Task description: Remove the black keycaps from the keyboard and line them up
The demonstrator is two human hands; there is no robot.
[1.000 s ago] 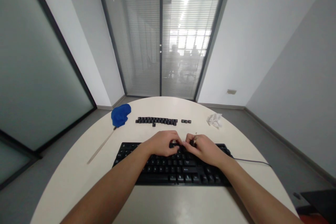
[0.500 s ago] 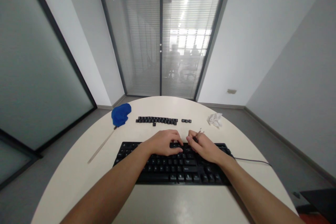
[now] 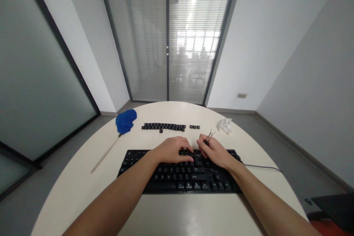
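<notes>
A black keyboard (image 3: 177, 177) lies across the near half of the table. My left hand (image 3: 175, 150) rests on its upper rows, palm down, with thumb and fingers apart. Just to its right, my right hand (image 3: 212, 150) is closed around a wire keycap puller (image 3: 206, 142) with a dark middle. The puller's hooked wires stick out above my fingers, and its other wires slant down to the keys by my left thumb. Whether they grip a key there is too small to tell. Beyond the keyboard lie a row of loose black keycaps (image 3: 163, 127) and a smaller group of keycaps (image 3: 194, 127).
A blue cloth (image 3: 125, 121) lies at the far left, beside a thin pale stick (image 3: 105, 154) with a dark end. Crumpled white tissue (image 3: 224, 125) sits at the far right. The keyboard's cable (image 3: 262, 166) runs off rightward over the round white table (image 3: 177, 212).
My right hand has turned, so more of the puller shows, including the wires reaching down to the keys. My left hand stays in place. The whole view has shifted slightly.
</notes>
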